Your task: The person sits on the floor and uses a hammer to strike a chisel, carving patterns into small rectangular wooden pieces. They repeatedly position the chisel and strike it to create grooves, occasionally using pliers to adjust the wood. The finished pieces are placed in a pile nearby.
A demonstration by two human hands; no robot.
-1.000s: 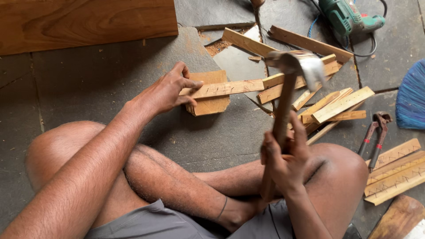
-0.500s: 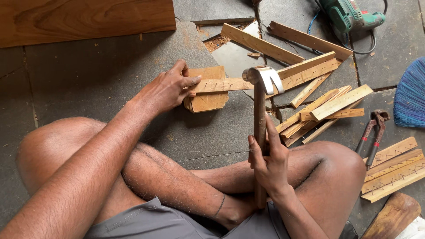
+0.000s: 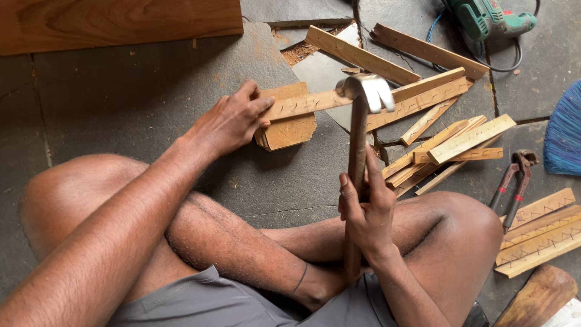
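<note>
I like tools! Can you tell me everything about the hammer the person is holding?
The hammer has a long brown wooden handle and a shiny grey metal head with a claw. The right hand grips the handle about halfway down, holding it nearly upright. Its head hangs in the air above the wooden strip, touching nothing.

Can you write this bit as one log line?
left hand: pins wooden strip on wood block | right hand: grip on claw hammer, head raised

Clutter lying around the pile of wooden slats (image 3: 451, 142)

A green power drill (image 3: 489, 18) is lying beyond it, red-handled pincers (image 3: 513, 181) and a blue broom (image 3: 564, 130) sitting to its right.
</note>
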